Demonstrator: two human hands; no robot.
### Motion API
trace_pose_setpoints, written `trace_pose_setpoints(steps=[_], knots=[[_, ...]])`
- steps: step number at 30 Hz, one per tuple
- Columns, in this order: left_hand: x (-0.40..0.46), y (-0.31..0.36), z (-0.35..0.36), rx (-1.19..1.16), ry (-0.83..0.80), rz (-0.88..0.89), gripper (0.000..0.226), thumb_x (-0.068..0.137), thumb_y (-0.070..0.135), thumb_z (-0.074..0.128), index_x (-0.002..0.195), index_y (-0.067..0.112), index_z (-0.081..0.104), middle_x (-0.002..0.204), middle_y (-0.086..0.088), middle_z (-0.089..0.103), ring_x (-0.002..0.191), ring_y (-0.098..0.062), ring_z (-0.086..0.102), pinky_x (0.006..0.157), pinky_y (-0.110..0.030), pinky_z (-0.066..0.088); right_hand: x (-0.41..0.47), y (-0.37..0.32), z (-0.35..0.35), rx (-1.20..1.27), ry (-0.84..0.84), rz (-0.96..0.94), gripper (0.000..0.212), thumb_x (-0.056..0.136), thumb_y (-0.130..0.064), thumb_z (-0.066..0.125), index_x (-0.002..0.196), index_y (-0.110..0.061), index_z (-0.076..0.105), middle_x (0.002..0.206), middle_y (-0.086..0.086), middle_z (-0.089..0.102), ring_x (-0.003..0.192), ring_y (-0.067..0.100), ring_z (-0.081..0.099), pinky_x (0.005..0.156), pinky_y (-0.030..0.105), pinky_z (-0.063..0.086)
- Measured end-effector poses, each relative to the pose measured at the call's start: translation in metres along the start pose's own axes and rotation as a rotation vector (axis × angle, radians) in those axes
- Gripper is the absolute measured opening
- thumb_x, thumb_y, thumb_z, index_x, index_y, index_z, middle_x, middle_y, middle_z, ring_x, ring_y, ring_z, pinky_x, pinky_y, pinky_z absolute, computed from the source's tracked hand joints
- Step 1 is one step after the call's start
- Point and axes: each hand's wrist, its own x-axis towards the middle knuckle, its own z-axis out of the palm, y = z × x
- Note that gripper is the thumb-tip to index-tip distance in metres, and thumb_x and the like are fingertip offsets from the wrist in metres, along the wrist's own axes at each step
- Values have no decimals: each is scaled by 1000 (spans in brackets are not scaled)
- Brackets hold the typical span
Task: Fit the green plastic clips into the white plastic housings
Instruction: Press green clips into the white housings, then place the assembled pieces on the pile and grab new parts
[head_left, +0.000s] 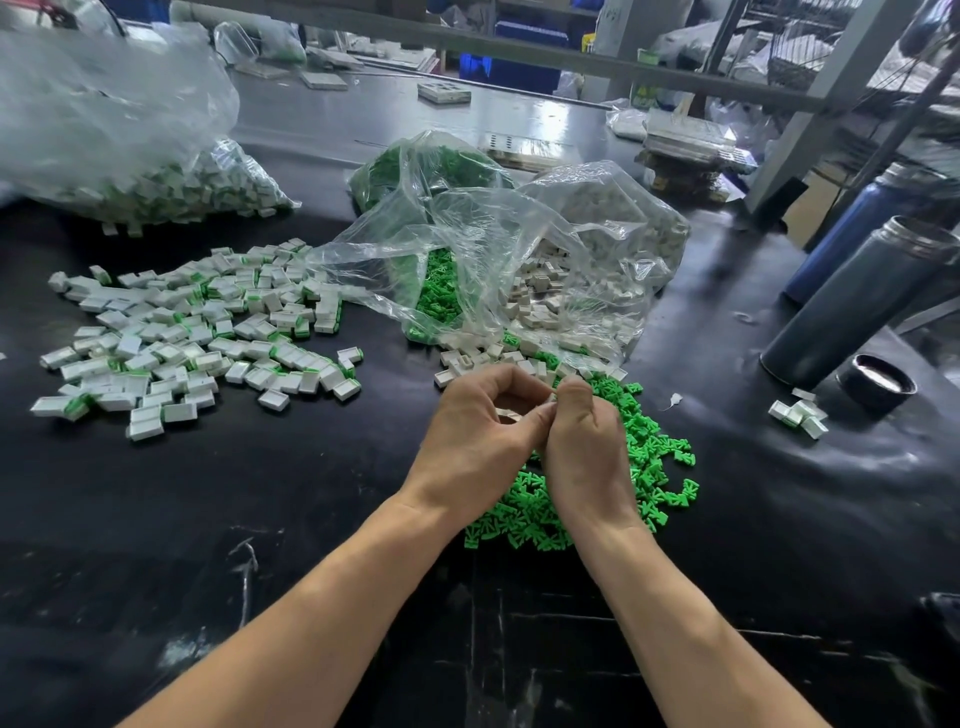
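My left hand (475, 434) and my right hand (584, 447) meet over the black table, fingers curled together around a small white housing (506, 414), mostly hidden between them. Whether a green clip is in it I cannot tell. A heap of loose green clips (649, 467) lies under and to the right of my right hand. Loose white housings (488, 358) lie just beyond my hands at the mouth of a clear bag (519, 249). To the left spreads a pile of white housings with green clips in them (192, 332).
A big clear bag of fitted pieces (156, 192) lies at the far left, and a bag of green clips (415, 166) at the back. Two dark flasks (852, 301) and a black lid (875, 382) stand on the right, beside a few white pieces (797, 413).
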Motion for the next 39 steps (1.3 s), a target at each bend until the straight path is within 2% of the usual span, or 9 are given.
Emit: trace_pose_setpoints(steps=[4, 7, 10, 14, 18, 22, 27, 33, 39], knots=[[1, 0, -1, -3, 7, -3, 4, 90, 13, 77, 90, 10, 74, 85, -5, 76, 79, -18, 73, 68, -27, 57, 0, -3, 1, 5, -2, -19, 63, 94, -46, 27, 90, -12, 80, 85, 3, 77, 85, 19, 74, 82, 43, 60], [1, -1, -1, -1, 12, -2, 4, 90, 14, 77, 89, 12, 74, 85, -3, 76, 78, -12, 71, 68, -27, 56, 1, -2, 1, -11, 10, -41, 60, 93, -46, 27, 76, -16, 77, 74, -1, 74, 76, 15, 71, 72, 36, 57], [1, -1, -1, 10, 17, 4, 4, 90, 14, 78, 90, 12, 74, 85, -2, 76, 79, -13, 72, 68, -29, 57, 0, -2, 2, -14, 22, -64, 57, 95, -43, 30, 56, -27, 68, 55, -11, 65, 57, 2, 61, 59, 28, 45], [1, 0, -3, 21, 12, 9, 4, 90, 14, 78, 91, 12, 74, 85, -2, 76, 82, -18, 74, 75, -37, 61, -1, 1, 1, 13, -35, -63, 62, 100, -50, 28, 81, -22, 79, 69, -11, 74, 69, 3, 69, 68, 30, 54], [3, 1, -6, 13, 35, 0, 6, 88, 14, 79, 90, 13, 73, 84, -1, 76, 81, -13, 72, 77, -35, 60, -1, 4, -3, -3, -65, -53, 72, 105, -63, 26, 59, -29, 69, 45, -15, 54, 42, 0, 48, 49, 19, 38], [6, -1, -12, 34, 55, 21, 6, 87, 9, 79, 90, 11, 74, 77, 5, 75, 71, -1, 67, 70, -19, 54, -2, 6, -10, 43, -48, -130, 49, 104, -57, 43, 73, -27, 68, 61, -13, 62, 55, 3, 53, 58, 29, 42], [7, -2, -18, 55, 39, 8, 7, 89, 8, 78, 94, 10, 73, 80, 3, 76, 73, -3, 69, 69, -19, 53, 0, 5, -11, 40, -72, -216, 15, 101, -37, 64, 90, -28, 69, 76, -14, 70, 67, 2, 62, 62, 20, 47], [7, -2, -18, 168, 15, 39, 13, 87, 14, 81, 95, 18, 71, 81, 1, 75, 80, -16, 73, 77, -41, 61, 1, 8, -13, 32, -49, -216, 17, 101, -30, 67, 85, -26, 71, 76, -13, 73, 63, 0, 61, 56, 13, 45], [7, -3, -18, 267, -8, 78, 11, 89, 25, 80, 96, 23, 73, 82, 6, 74, 76, -8, 71, 71, -32, 61, 1, 5, -15, -25, -25, -208, 16, 101, -27, 68, 86, -24, 72, 78, -8, 74, 71, 7, 67, 61, 22, 53]])
